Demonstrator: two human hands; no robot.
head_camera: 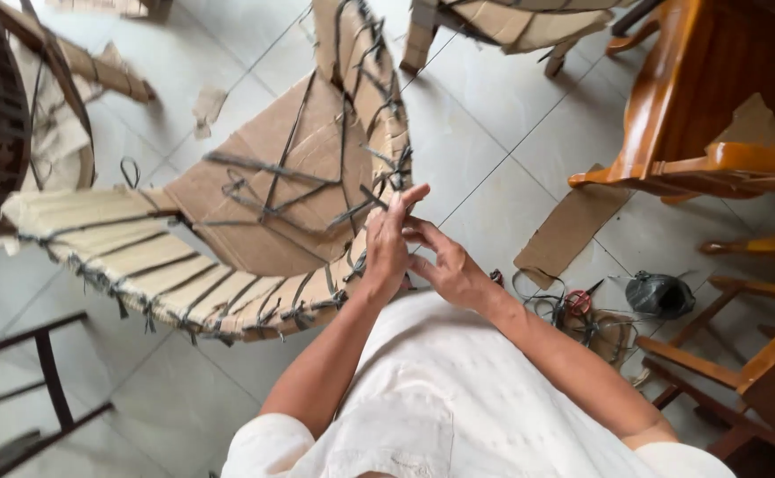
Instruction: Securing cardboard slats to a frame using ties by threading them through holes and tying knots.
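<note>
We hold our two hands together at the inner corner of a curved cardboard frame [228, 221] — a piece bound all over with dark strapping strips [268, 190] that cross its brown panel and wrap its corrugated rim. Our left hand [389, 248] stands upright with the fingers stretched up against the rim, its grip loose and open, fingertips touching a dark strap end. Our right hand [448, 270] sits just beside it, palm turned toward the left, thumb and fingers pinched near that same strap; we cannot tell for certain whether the grip closes on it, as the fingers overlap. The frame rests low before us over the tiled floor [494, 142], one arm of it running left, the other rising toward the top of the view. To the right lie a flat cardboard scrap [573, 226], red-handled scissors [580, 301] among a tangle of loose strap, and a dark crumpled bag [660, 294]. Wooden chairs [715, 106] stand at the right edge — a dark stool frame [24, 389] at lower left
</note>
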